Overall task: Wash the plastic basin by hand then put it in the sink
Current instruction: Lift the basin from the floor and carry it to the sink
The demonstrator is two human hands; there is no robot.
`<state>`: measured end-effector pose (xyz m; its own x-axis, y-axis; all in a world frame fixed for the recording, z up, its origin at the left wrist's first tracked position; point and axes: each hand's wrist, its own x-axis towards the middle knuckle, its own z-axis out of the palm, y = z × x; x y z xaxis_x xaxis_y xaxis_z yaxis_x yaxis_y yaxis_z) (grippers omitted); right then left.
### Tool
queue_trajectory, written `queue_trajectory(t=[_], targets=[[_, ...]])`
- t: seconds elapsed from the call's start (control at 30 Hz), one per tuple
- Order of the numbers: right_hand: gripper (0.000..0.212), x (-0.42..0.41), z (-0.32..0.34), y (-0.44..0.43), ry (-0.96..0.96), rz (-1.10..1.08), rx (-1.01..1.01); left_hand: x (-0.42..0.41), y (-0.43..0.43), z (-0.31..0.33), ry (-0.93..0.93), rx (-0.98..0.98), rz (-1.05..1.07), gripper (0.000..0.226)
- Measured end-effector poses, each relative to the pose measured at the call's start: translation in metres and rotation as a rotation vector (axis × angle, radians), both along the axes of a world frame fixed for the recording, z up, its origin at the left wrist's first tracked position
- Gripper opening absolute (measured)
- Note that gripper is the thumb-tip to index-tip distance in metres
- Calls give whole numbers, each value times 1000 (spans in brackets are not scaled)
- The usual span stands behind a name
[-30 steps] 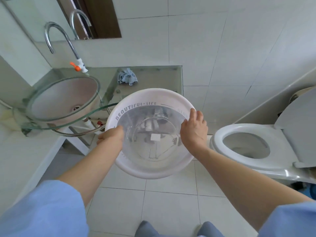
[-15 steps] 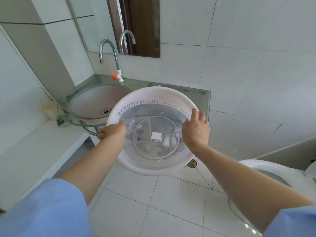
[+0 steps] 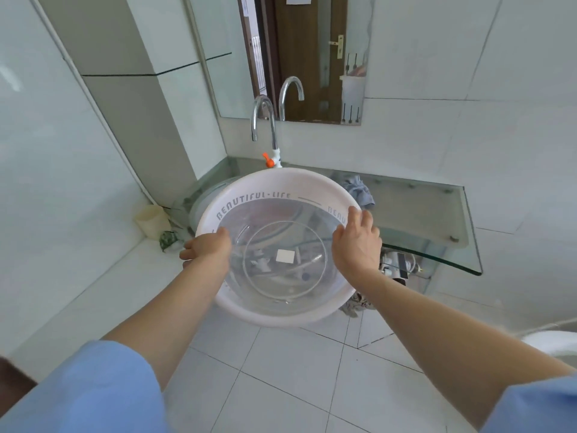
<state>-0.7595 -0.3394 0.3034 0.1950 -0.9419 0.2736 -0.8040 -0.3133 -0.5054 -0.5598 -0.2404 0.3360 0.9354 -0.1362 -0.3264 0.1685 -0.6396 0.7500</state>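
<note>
The plastic basin (image 3: 271, 187) is round, with a white rim printed "BEAUTIFUL-LIFE" and a clear bottom carrying a white sticker. I hold it in the air in front of the glass sink (image 3: 199, 198), which it largely covers. My left hand (image 3: 207, 246) grips the basin's left rim. My right hand (image 3: 356, 242) grips the right rim, fingers over the edge. The chrome tap (image 3: 263, 120) with an orange lever rises just behind the basin.
A blue-grey cloth (image 3: 359, 190) lies on the glass counter (image 3: 437, 220) right of the sink. A cream cup (image 3: 151, 220) stands on the white ledge at left. A mirror hangs above. The toilet's edge (image 3: 552, 342) shows at lower right. Pipes run under the counter.
I have turned left and come closer to the sink with the basin. The basin now sits in front of the sink under the tap; the toilet has slid almost out of view.
</note>
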Motion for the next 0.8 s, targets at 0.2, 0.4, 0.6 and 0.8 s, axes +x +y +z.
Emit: queue_trajectory(t=[0.2,0.4,0.6,0.8], targets=[[33,64,4,-4,7,24,-5,61,0,2,0,-35,35,67],[31,110,4,-24,21,55,-16,109,-21,-4,42,-35,93,66],[28,148,-15,-54,31,83,27,150,-47,-24,120,-4,94,67],[31,194,-32,-99,28,117,88,194,-90,-35,70,34,132,72]])
